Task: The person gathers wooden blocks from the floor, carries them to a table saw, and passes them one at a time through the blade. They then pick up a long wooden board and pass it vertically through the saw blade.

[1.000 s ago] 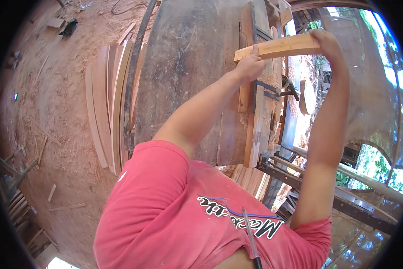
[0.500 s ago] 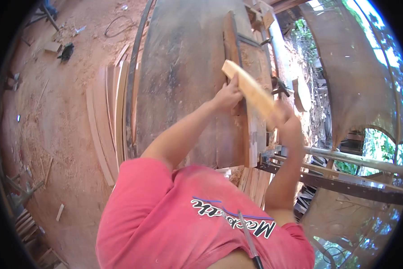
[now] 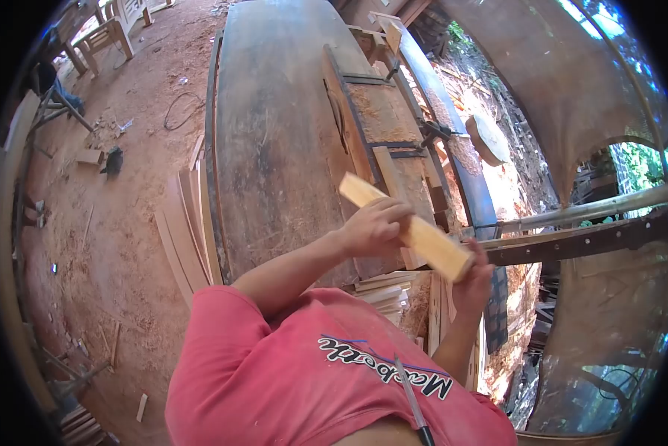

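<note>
A short, thick piece of pale wood is held aslant in front of my chest, above the near right end of the workbench. My left hand is closed over its middle, with the fingers across the top face. At the lower right end, my right hand is against the wood, its fingers reaching up along the far side; part of that grip is hidden. Beneath the piece, a narrow wooden strip lies over the wooden frame along the bench's right edge.
The broad, worn workbench top stretches away from me. Long planks lean along its left side. A round log slice is at the right, near a horizontal pole. Wooden furniture stands far left. A pen hangs on my shirt.
The wood has come down and closer to my body. My left hand has slid from near its far end to the middle, and the view has turned toward the right.
</note>
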Motion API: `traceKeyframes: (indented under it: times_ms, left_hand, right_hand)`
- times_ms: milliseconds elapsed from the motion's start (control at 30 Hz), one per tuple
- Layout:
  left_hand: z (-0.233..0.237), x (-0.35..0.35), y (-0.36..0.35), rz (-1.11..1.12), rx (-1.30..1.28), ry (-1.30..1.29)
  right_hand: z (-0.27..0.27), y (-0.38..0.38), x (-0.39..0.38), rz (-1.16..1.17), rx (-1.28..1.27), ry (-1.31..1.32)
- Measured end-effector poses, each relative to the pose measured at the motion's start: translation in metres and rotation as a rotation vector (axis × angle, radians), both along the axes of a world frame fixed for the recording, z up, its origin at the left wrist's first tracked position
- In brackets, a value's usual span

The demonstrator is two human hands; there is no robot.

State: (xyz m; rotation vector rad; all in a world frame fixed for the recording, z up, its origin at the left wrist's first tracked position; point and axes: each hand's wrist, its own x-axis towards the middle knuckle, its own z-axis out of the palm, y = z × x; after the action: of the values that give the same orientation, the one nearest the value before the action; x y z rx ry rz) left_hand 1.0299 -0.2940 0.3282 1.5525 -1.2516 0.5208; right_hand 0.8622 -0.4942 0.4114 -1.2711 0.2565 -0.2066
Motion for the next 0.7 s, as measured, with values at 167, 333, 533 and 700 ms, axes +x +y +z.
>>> traceKeyframes:
  times_ms: [167,333,533,700]
  left_hand:
    - [0.029,-0.017,-0.009,0.073,-0.135,0.561]
    - [-0.053,0.005,-0.008,0.301,-0.036,1.411]
    - [-0.107,0.009,-0.019,0.432,0.207,0.823]
    - [-0.118,0.031,-0.009,0.212,0.425,0.938]
  right_hand:
    - [-0.057,0.031,0.007,0.138,-0.772,0.105]
    - [-0.101,0.073,0.019,0.148,-0.988,0.207]
    - [-0.112,0.077,0.046,0.177,-1.040,0.474]
    - [-0.092,0.068,0.037,0.529,-1.459,0.567]
